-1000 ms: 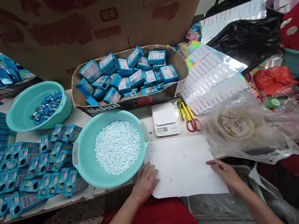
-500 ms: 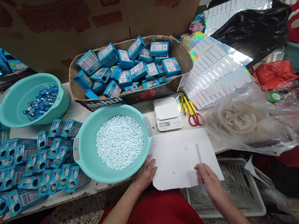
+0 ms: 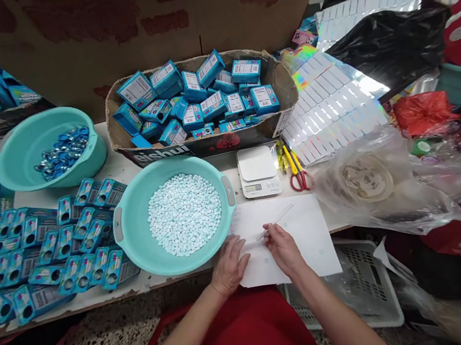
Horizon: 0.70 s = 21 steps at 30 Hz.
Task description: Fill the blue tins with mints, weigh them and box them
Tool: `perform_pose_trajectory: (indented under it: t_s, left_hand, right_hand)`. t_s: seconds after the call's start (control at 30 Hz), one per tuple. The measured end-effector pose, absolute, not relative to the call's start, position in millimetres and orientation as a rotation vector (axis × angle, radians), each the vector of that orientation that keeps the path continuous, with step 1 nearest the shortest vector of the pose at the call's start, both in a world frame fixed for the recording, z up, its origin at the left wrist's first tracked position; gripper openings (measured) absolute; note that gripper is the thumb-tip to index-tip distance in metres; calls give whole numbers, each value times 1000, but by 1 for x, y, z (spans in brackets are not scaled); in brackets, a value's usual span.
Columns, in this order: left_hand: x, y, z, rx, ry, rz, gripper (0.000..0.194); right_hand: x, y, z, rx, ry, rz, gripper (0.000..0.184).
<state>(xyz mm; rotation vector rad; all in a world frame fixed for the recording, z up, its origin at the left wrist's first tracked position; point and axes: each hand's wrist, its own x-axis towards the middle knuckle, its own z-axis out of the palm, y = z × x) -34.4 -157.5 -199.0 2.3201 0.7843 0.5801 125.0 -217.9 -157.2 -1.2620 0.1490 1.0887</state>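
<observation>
My right hand [image 3: 284, 249] is closed around a thin, clear pen [image 3: 285, 211] that slants up and to the right. It is over a white sheet of paper [image 3: 314, 247] lying at the table's front edge. My left hand [image 3: 229, 266] rests on the sheet's left side with its fingers stretched out. Just above that hand stands a turquoise basin [image 3: 137, 250] of pale blue and white candies [image 3: 184, 212]. A white digital scale [image 3: 258, 172] sits beyond the paper, its display lit.
Blue candy boxes [image 3: 90, 269] stand in rows at left. Behind them is a turquoise bowl [image 3: 9, 168] of wrapped blue pieces. A carton [image 3: 208, 146] of blue boxes is at the back. Scissors [image 3: 297, 176], silvery sticker sheets [image 3: 328, 97] and a clear plastic bag [image 3: 420, 194] lie at right.
My right hand has moved left and up across the paper with the pen, which now slants instead of pointing away. My left hand has slid slightly right onto the paper.
</observation>
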Motion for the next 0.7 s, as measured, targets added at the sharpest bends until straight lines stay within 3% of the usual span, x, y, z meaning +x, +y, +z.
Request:
perform_pose_trajectory:
  t_s: [0.17, 0.27, 0.37, 0.53, 0.7]
  left_hand:
    - [-2, -174, -147, 1575, 909, 226, 39]
    - [-4, -174, -131, 1447, 880, 38, 38]
    - [-27, -171, -132, 1735, 878, -29, 38]
    - [-80, -161, -161, 2314, 1002, 78, 39]
    - [-95, -135, -201, 2692, 512, 206, 32]
  right_hand:
    - [113, -235, -149, -1383, -84, 1151, 38]
    - [105, -247, -143, -1438, -248, 1200, 34]
    - [108, -257, -138, -1499, -265, 1136, 34]
    - [136, -269, -134, -1562, -128, 759, 33]
    - [135, -260, -143, -1619, -219, 846, 31]
